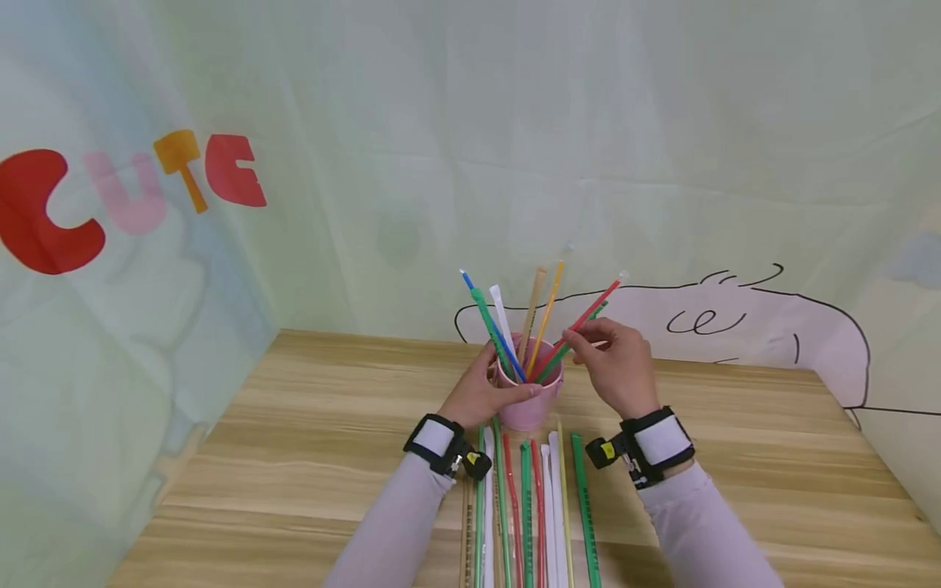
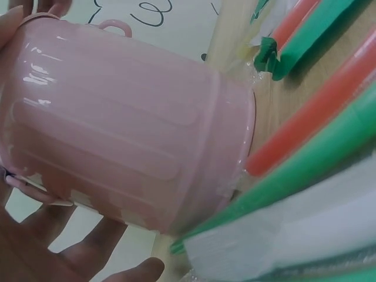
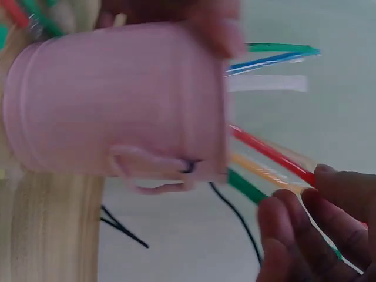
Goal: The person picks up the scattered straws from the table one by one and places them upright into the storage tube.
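A small pink bucket (image 1: 524, 415) stands upright on the table, with wrapped drinking straws fanned out of its top. My left hand (image 1: 481, 394) holds the bucket at its rim, thumb across the near side. With thumb and fingertips, my right hand (image 1: 619, 359) pinches a red straw (image 1: 599, 300) that leans right, its lower end inside the bucket. Beside it a green straw (image 3: 245, 185) passes close to the right fingers. Also in the bucket are a blue straw (image 1: 468, 282), a white straw (image 1: 501, 309), a brown straw (image 1: 534, 302) and an orange straw (image 1: 553, 294).
Several wrapped straws lie side by side in front of the bucket, among them a green straw (image 1: 586, 514), a white straw (image 1: 556, 506) and a red straw (image 1: 512, 490). The wooden table (image 1: 331, 408) ends at a printed curtain (image 1: 412, 180) behind.
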`<state>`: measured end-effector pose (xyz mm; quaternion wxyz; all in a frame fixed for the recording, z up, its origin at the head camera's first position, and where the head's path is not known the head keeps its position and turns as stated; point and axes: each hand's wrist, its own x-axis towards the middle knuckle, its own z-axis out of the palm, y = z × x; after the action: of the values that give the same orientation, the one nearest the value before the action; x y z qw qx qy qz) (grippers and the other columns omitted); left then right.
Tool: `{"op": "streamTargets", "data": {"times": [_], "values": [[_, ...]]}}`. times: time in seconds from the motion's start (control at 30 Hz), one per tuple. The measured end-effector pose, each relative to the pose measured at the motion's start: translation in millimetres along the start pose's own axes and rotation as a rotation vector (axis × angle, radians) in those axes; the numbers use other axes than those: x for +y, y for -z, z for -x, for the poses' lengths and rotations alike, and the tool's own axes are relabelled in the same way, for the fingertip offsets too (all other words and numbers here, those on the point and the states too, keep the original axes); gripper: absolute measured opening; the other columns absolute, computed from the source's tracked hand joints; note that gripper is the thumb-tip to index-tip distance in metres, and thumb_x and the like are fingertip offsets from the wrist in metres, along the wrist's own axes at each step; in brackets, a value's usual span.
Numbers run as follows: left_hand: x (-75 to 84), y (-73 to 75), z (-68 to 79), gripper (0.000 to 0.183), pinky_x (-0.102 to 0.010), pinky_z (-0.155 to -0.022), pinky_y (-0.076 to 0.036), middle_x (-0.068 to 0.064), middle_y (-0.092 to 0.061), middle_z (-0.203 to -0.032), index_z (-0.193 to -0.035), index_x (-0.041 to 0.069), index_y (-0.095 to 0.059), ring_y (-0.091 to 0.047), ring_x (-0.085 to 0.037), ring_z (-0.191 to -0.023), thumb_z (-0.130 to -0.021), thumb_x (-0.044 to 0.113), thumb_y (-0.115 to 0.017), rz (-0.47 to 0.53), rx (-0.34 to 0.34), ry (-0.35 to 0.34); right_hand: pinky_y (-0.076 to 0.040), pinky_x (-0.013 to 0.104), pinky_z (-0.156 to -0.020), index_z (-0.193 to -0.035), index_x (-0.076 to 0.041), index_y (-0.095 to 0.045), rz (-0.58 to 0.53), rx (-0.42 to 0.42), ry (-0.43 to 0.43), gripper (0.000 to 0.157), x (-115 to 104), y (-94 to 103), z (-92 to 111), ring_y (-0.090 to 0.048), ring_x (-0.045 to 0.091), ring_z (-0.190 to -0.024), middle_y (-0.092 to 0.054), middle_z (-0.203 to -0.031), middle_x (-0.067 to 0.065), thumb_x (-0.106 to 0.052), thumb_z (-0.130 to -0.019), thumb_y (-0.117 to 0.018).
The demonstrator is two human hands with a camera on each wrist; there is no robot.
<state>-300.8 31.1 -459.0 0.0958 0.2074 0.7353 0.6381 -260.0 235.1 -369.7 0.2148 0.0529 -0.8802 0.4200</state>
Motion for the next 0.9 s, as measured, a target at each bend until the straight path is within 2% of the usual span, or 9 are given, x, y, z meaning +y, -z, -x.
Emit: {"op": "streamTargets", "data": {"times": [0.1, 0.23, 0.37, 0.47, 0.57, 0.63, 0.73, 0.8, 0.9], "values": [[-0.2, 0.6, 0.2, 0.078, -0.062, -0.102, -0.036, 0.007, -0.038, -0.146, -0.141, 0.045, -0.036, -0.036, -0.027, -0.129, -0.077, 0.041, -0.081, 0.012, 0.001, 0.001, -0.041, 0.031, -0.043, -0.087, -0.01, -0.074, 0.107, 0.009, 0.016, 0.023, 4.2, -9.6, 0.2, -0.056, 0.013, -0.053, -0.068, -0.073, 0.007, -0.033, -0.089, -0.071], [-1.2, 0.7, -0.1, 0.077, -0.06, -0.103, -0.036, 0.009, -0.039, -0.145, -0.14, 0.045, -0.037, -0.037, -0.024, -0.128, -0.077, 0.039, -0.081, 0.026, 0.003, -0.005, -0.034, 0.031, -0.041, -0.075, -0.01, -0.07, 0.142, 0.02, 0.012, 0.027, 9.2, -17.9, 1.7, -0.047, 0.019, -0.05, -0.06, -0.06, 0.005, -0.034, -0.087, -0.073], [-0.4, 0.8, 0.6, 0.077, -0.059, -0.103, -0.036, 0.009, -0.038, -0.145, -0.141, 0.045, -0.037, -0.037, -0.024, -0.128, -0.077, 0.039, -0.081, 0.022, 0.002, -0.001, -0.029, 0.029, -0.039, -0.063, -0.009, -0.057, 0.082, 0.009, -0.056, 0.041, 14.6, -20.0, 6.7, -0.042, 0.02, -0.047, -0.048, -0.053, 0.002, -0.039, -0.086, -0.073], [-0.2, 0.4, 0.3, 0.08, -0.058, -0.102, -0.038, 0.009, -0.038, -0.146, -0.142, 0.045, -0.036, -0.038, -0.025, -0.127, -0.076, 0.04, -0.081, 0.007, 0.004, 0.006, -0.026, 0.029, -0.039, -0.063, -0.008, -0.048, -0.004, 0.001, -0.126, 0.05, 21.7, -19.6, 11.6, -0.039, 0.02, -0.048, -0.04, -0.053, 0.0, -0.047, -0.083, -0.073], [-1.3, 0.2, -1.1, 0.082, -0.057, -0.102, -0.038, 0.01, -0.038, -0.146, -0.144, 0.043, -0.035, -0.038, -0.023, -0.127, -0.075, 0.043, -0.081, -0.003, 0.003, 0.01, -0.03, 0.028, -0.042, -0.076, -0.005, -0.048, -0.113, -0.014, -0.193, 0.053, 28.3, -18.5, 15.9, -0.041, 0.02, -0.055, -0.042, -0.063, 0.003, -0.05, -0.081, -0.074], [-1.8, 0.4, -2.0, 0.083, -0.058, -0.102, -0.038, 0.009, -0.037, -0.147, -0.144, 0.043, -0.035, -0.038, -0.024, -0.128, -0.075, 0.044, -0.081, -0.006, 0.002, 0.007, -0.037, 0.029, -0.049, -0.093, -0.002, -0.049, -0.191, -0.046, -0.228, 0.054, 32.3, -18.4, 17.7, -0.045, 0.022, -0.066, -0.047, -0.076, 0.008, -0.048, -0.081, -0.075], [-1.4, 0.8, -1.9, 0.082, -0.059, -0.102, -0.038, 0.008, -0.036, -0.147, -0.143, 0.045, -0.034, -0.036, -0.026, -0.129, -0.075, 0.044, -0.081, -0.008, 0.001, 0.007, -0.05, 0.037, -0.072, -0.127, -0.001, -0.041, -0.318, -0.141, -0.26, 0.069, 36.2, -20.9, 19.1, -0.051, 0.024, -0.092, -0.052, -0.107, 0.014, -0.043, -0.083, -0.075], [-0.7, 0.8, -1.1, 0.081, -0.059, -0.102, -0.038, 0.008, -0.037, -0.147, -0.143, 0.045, -0.035, -0.037, -0.026, -0.128, -0.076, 0.043, -0.081, -0.004, 0.002, 0.002, -0.049, 0.048, -0.089, -0.141, -0.003, -0.031, -0.388, -0.214, -0.26, 0.08, 38.3, -25.4, 19.6, -0.047, 0.025, -0.109, -0.048, -0.125, 0.017, -0.04, -0.084, -0.075], [-1.1, 0.4, 0.1, 0.08, -0.057, -0.101, -0.039, 0.01, -0.04, -0.145, -0.142, 0.044, -0.036, -0.039, -0.022, -0.127, -0.076, 0.04, -0.081, 0.012, 0.0, -0.009, -0.037, 0.057, -0.104, -0.147, -0.005, -0.024, -0.479, -0.3, -0.234, 0.086, 38.9, -34.0, 20.0, -0.039, 0.025, -0.125, -0.04, -0.141, 0.016, -0.035, -0.085, -0.075]]}}
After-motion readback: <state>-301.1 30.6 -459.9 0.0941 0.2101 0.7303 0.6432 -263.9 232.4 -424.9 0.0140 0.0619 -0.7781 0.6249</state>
